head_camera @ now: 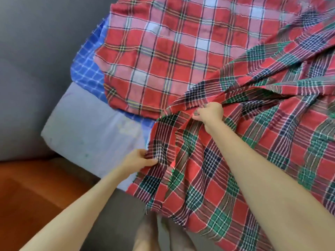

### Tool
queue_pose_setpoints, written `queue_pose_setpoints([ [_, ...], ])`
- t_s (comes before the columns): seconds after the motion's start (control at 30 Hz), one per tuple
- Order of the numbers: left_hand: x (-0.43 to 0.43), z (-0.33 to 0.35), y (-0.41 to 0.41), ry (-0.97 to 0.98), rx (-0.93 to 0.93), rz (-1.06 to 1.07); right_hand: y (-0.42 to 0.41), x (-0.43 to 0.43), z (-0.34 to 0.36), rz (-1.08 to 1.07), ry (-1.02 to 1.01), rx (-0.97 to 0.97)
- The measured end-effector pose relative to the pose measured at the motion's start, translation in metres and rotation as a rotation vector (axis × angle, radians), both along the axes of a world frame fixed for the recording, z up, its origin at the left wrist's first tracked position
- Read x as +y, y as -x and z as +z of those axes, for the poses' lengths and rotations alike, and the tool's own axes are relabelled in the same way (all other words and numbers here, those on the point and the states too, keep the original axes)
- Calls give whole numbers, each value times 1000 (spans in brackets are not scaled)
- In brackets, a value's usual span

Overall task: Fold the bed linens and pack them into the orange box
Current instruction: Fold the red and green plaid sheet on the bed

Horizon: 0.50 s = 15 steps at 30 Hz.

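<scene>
Green-red sheet lies rumpled over the near right part of the mattress, its frayed edge hanging off the near edge. Right hand, fingers curled, grips a bunched fold of it near the middle. Left hand pinches its left edge between thumb and fingers, by the mattress's near corner. Red-white sheet is spread flat further back, partly under the green-red one. Blue sheet peeks out beneath it along the left edge. Orange box sits on the grey floor just beside the near corner.
</scene>
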<state>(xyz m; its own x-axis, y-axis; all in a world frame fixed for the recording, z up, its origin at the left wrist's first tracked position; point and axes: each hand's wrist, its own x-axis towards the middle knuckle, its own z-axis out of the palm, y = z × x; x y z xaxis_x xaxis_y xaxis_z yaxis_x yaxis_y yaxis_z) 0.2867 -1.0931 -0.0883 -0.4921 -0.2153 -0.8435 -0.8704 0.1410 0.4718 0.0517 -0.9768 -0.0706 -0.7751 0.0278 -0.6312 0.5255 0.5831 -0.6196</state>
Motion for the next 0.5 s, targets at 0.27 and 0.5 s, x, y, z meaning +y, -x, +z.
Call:
queue_pose_setpoints([
  [0.27,-8,-7,-35,501,58,-7,4,-12,18,-155,184,5],
  [0.5,74,18,-37,628,157,48,6,-21,29,-142,186,19],
])
